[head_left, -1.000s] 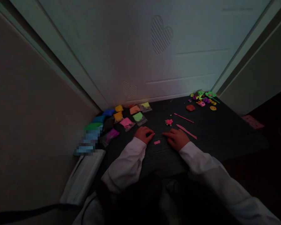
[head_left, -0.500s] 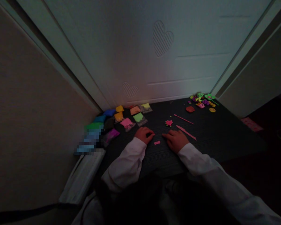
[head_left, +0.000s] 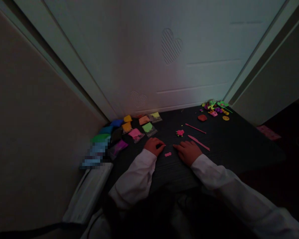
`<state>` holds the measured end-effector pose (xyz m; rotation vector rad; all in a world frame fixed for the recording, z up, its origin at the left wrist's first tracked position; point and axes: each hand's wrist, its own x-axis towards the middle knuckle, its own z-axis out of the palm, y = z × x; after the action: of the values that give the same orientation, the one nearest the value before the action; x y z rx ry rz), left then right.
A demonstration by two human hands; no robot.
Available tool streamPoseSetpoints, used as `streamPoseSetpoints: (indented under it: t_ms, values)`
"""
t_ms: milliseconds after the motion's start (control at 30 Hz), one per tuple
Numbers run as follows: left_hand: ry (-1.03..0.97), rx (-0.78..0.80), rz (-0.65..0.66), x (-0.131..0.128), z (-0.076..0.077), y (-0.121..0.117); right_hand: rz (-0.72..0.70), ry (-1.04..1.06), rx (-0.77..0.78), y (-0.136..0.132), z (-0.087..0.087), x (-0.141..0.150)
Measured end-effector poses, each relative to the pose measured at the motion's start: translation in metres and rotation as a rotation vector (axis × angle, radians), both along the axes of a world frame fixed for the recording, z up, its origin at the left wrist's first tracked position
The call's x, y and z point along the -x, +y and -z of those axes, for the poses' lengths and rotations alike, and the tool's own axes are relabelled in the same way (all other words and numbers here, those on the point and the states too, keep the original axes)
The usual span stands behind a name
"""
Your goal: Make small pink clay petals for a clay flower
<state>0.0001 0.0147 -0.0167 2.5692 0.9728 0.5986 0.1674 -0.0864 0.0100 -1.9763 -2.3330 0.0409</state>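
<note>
My left hand (head_left: 154,146) rests low over the dark table with thumb and forefinger pinched together. A tiny pink bit of modelling clay (head_left: 165,145) shows at its fingertips. Across a small gap, my right hand (head_left: 188,152) lies on the table, forefinger stretched toward the left, holding nothing that I can see. Between and just below the hands is a flat pink clay piece with a wavy outline (head_left: 167,154). Beyond them sits a bumpy pink clay figure with green bits (head_left: 180,133). A pink modelling knife (head_left: 199,142) and a thin pink stick tool (head_left: 195,128) lie beside my right hand.
Colourful clay packets, including a pink one (head_left: 136,135) and a green one (head_left: 149,128), cluster at the back left. A reddish lump (head_left: 202,118) and several small clay figures (head_left: 213,108) are at the back right. A white panel (head_left: 144,66) stands behind the table.
The camera view has tilted slightly, so the scene sits a little lower. Both hands keep nearly the same place and pose, and the clay pieces and tools stay put.
</note>
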Motion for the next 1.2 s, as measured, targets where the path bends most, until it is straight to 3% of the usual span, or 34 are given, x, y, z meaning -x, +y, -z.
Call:
streamPoseSetpoints:
  t_ms: [1200]
  values:
    - [-0.013,0.003,0.001,-0.0003,0.002,0.0011,-0.011,0.023,0.008,-0.0012,0.0035,-0.0028]
